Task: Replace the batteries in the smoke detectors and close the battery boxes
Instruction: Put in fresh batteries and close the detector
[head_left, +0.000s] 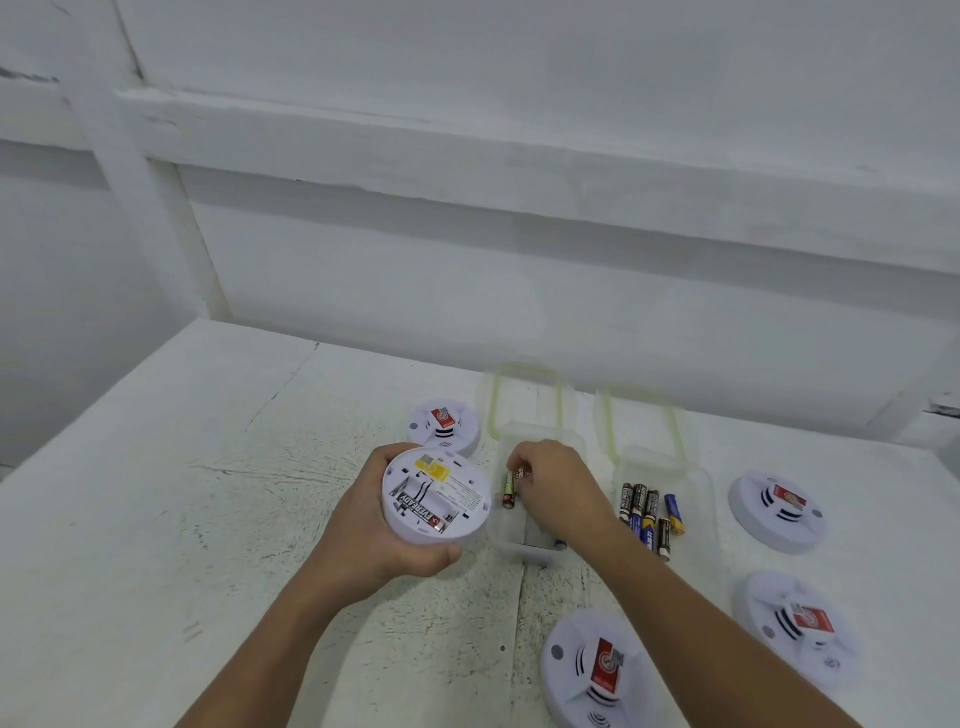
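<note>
My left hand (374, 540) grips a round white smoke detector (436, 496), held back side up above the table. Its battery bay is uncovered, with one battery (422, 513) lying in it. My right hand (556, 486) reaches into a clear plastic box (530, 545) and pinches a battery (518, 474) at its fingertips. A second battery (507, 491) lies just below those fingers in the box. To the right, another clear box (696, 499) holds several batteries (647, 512).
Other white smoke detectors lie face up on the white table: one behind my left hand (444, 423), two at the right (776, 509) (797, 623) and one at the front (597, 670). Both boxes have green-rimmed lids (527, 395) (641, 421) open against the white wall.
</note>
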